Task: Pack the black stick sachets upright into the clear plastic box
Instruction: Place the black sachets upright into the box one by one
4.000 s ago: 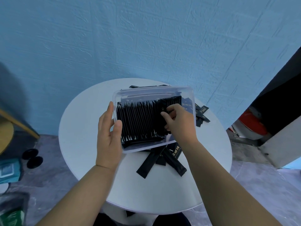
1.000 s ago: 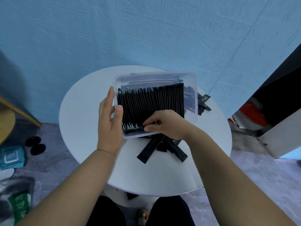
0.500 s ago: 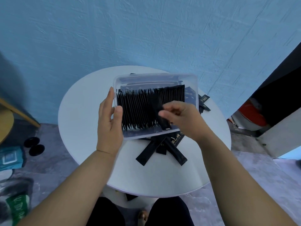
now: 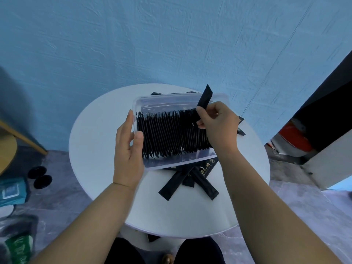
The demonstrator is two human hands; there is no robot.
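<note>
Just under the clear box, loose sachets on table.

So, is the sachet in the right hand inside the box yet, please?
Not yet: the right hand pinches the sachet, tilted, above the packed row, its top past the far rim of the box.

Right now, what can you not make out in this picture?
Head view:
- Right end of the row in the box: hidden by the right grip.
- Print on the loose sachets: too small to read.
- Green packet, bottom left: blurred and cut by the edge.
</note>
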